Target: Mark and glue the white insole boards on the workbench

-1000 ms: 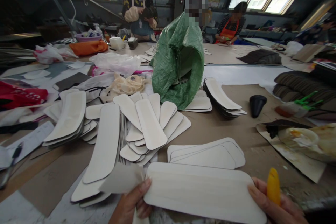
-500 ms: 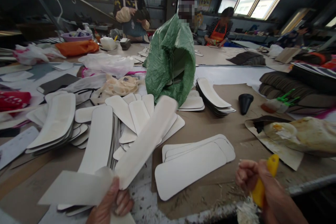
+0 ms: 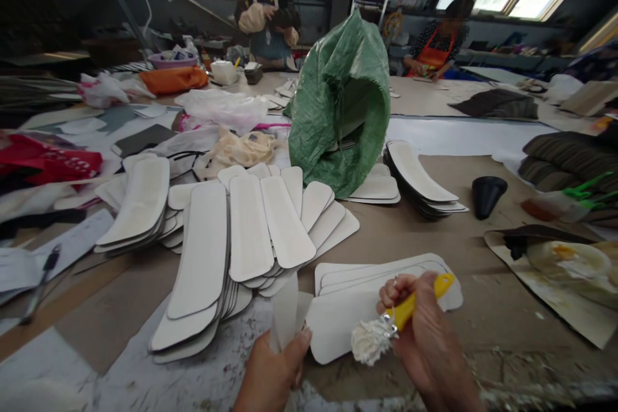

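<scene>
My right hand (image 3: 425, 335) is closed round the yellow handle (image 3: 447, 283) of a brush, whose bristle end (image 3: 371, 339) is caked with a white, clumped substance. The brush is over a small stack of white rounded panels (image 3: 338, 315); whether it touches them I cannot tell. My left hand (image 3: 280, 364) pinches a thin, translucent white sheet (image 3: 286, 312) at the left end of that stack, its thumb beside the top panel's edge. Behind the left hand, more white panels (image 3: 250, 228) lie fanned out, beside a taller slanting pile (image 3: 200, 251).
A green woven sack (image 3: 333, 77) stands mid-table, with curved panels (image 3: 420, 174) to its right. A black cone (image 3: 488, 196) and a crusted container (image 3: 570, 264) are on the right. Plastic bags (image 3: 217, 109) and a pen (image 3: 43, 283) lie left. Two people work across the table.
The long white panel has left my left hand, which has moved right with the thin sheet. My right hand has brought the brush left over the small stack. The view has shifted left.
</scene>
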Action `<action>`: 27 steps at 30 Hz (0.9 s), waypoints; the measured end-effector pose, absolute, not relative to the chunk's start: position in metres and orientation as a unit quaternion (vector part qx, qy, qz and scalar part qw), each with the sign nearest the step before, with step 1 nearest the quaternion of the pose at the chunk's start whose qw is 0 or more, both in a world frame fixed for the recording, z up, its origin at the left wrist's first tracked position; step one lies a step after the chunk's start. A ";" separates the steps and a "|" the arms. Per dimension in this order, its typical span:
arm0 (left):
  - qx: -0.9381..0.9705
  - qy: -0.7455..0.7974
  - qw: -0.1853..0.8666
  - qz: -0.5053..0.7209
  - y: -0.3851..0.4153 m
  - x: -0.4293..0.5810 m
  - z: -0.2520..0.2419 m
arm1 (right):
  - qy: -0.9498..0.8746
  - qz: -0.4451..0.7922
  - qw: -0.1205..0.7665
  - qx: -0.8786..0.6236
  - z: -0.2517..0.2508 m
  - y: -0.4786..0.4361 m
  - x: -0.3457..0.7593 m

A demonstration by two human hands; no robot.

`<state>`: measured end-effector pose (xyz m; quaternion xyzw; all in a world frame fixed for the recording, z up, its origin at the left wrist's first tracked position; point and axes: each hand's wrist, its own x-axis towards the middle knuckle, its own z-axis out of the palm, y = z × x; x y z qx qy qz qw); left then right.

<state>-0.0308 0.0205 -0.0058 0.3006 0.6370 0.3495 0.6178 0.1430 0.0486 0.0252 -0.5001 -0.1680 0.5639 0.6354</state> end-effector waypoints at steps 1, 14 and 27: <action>0.309 0.639 0.619 0.336 0.022 -0.031 -0.007 | -0.169 0.565 0.628 -0.507 0.018 0.050 0.139; 0.296 0.639 0.621 0.344 0.021 -0.020 -0.007 | -0.428 0.433 0.340 -0.717 0.019 0.037 0.152; 0.288 0.624 0.632 0.359 0.020 -0.021 -0.009 | -0.405 0.468 0.420 -0.663 0.019 0.017 0.142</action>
